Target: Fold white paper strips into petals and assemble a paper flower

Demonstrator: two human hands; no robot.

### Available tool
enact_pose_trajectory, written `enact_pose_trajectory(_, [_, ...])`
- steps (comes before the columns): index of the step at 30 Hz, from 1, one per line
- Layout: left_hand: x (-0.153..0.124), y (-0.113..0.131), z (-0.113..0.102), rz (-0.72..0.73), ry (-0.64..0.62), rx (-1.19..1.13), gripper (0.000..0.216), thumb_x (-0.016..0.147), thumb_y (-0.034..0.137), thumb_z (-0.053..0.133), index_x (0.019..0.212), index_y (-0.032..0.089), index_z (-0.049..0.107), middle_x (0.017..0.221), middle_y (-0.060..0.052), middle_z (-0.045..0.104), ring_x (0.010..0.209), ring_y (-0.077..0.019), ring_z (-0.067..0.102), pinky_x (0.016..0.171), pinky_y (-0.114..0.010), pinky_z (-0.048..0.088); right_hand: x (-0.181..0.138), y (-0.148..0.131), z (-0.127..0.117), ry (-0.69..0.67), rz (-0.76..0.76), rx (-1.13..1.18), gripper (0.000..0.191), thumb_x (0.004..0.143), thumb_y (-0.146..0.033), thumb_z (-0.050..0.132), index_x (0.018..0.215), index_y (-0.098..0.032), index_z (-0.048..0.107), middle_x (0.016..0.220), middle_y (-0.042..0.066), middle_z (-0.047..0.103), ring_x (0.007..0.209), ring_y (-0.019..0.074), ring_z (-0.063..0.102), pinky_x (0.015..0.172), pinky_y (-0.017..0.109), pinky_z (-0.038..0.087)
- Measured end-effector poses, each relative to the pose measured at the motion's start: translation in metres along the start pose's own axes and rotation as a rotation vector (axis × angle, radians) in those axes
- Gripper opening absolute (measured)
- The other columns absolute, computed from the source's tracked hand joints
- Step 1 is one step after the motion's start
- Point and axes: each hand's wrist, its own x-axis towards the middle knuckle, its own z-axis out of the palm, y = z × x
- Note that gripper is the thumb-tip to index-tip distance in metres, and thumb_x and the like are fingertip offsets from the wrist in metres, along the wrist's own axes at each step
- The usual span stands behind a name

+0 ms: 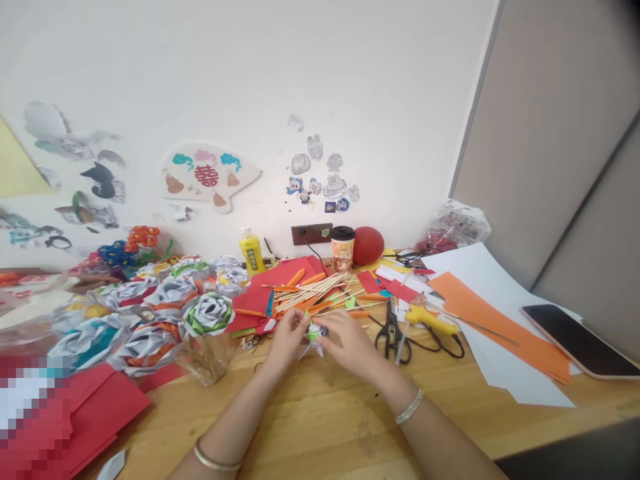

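Note:
Between my two hands, over the middle of the wooden table, is a small green and white folded paper piece (316, 333). My left hand (291, 333) pinches its left side with thumb and forefinger. On the other side my right hand (347, 340) has its fingers closed on it. White paper points stick out below; the fingers hide much of the piece. Just behind lie wooden sticks (313, 293) and rolled orange paper strips (357, 315). To the right of my right hand are black-handled scissors (387, 331) and a yellow glue gun (433, 320).
Several paper flowers (207, 313) fill the left side, by a clear cup of sticks (205, 360) and red paper (107, 400). A yellow bottle (252, 251), a lidded cup (343, 250) and a red balloon (369, 245) stand behind. Orange sheets (500, 327) and a phone (583, 340) lie right.

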Motion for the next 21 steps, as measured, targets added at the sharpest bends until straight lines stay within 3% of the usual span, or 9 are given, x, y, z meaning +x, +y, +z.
enact_pose_trajectory(4, [0.004, -0.001, -0.004, 0.102, 0.078, -0.045, 0.031, 0.062, 0.044, 0.060, 0.064, 0.019, 0.042, 0.057, 0.007, 0.043, 0.051, -0.0095, 0.045, 0.047, -0.020, 0.039, -0.001, -0.003, -0.001, 0.029, -0.063, -0.026, 0.037, 0.083, -0.032, 0.051, 0.118, -0.021, 0.051, 0.114, 0.005, 0.059, 0.110, 0.0225, 0.041, 0.096, 0.040, 0.033])
enact_pose_trajectory(9, [0.007, -0.003, -0.007, 0.231, 0.153, -0.067, 0.030, 0.066, 0.045, 0.059, 0.069, 0.018, 0.046, 0.063, 0.005, 0.045, 0.057, -0.0095, 0.045, 0.054, -0.020, 0.039, -0.001, -0.008, -0.003, 0.081, -0.061, -0.019, 0.048, 0.083, -0.034, 0.049, 0.129, -0.022, 0.040, 0.129, 0.005, 0.047, 0.121, 0.0242, 0.033, 0.101, 0.043, 0.027])
enact_pose_trajectory(13, [0.002, 0.003, -0.006, 0.241, 0.052, -0.132, 0.028, 0.072, 0.044, 0.057, 0.075, 0.018, 0.046, 0.068, 0.003, 0.049, 0.060, -0.0103, 0.048, 0.058, -0.021, 0.042, 0.001, 0.002, -0.003, 0.328, 0.140, 0.175, 0.037, 0.087, -0.028, 0.042, 0.122, -0.022, 0.047, 0.121, 0.006, 0.053, 0.115, 0.0208, 0.043, 0.098, 0.040, 0.033])
enact_pose_trajectory(15, [-0.002, 0.006, -0.004, 0.281, -0.043, -0.145, 0.025, 0.075, 0.041, 0.056, 0.077, 0.018, 0.047, 0.073, 0.001, 0.053, 0.064, -0.0117, 0.051, 0.061, -0.023, 0.044, 0.001, 0.007, -0.002, 0.332, 0.232, 0.329, 0.032, 0.085, -0.029, 0.045, 0.115, -0.022, 0.053, 0.110, 0.007, 0.059, 0.105, 0.0199, 0.051, 0.090, 0.036, 0.040])
enact_pose_trajectory(18, [-0.005, 0.008, -0.004, 0.369, -0.162, -0.124, 0.018, 0.077, 0.035, 0.055, 0.078, 0.018, 0.049, 0.079, -0.003, 0.058, 0.073, -0.0142, 0.055, 0.065, -0.025, 0.045, 0.002, 0.009, -0.002, 0.300, 0.250, 0.442, 0.022, 0.079, -0.029, 0.055, 0.099, -0.021, 0.062, 0.096, 0.005, 0.062, 0.092, 0.0188, 0.057, 0.081, 0.032, 0.045])
enact_pose_trajectory(21, [-0.008, 0.010, -0.004, 0.441, -0.209, -0.101, 0.016, 0.075, 0.030, 0.060, 0.081, 0.018, 0.050, 0.084, -0.005, 0.061, 0.081, -0.0166, 0.058, 0.069, -0.028, 0.047, 0.002, 0.005, -0.006, 0.369, 0.184, 0.407, 0.014, 0.076, -0.026, 0.060, 0.089, -0.021, 0.064, 0.089, 0.004, 0.062, 0.088, 0.0182, 0.056, 0.078, 0.031, 0.045])
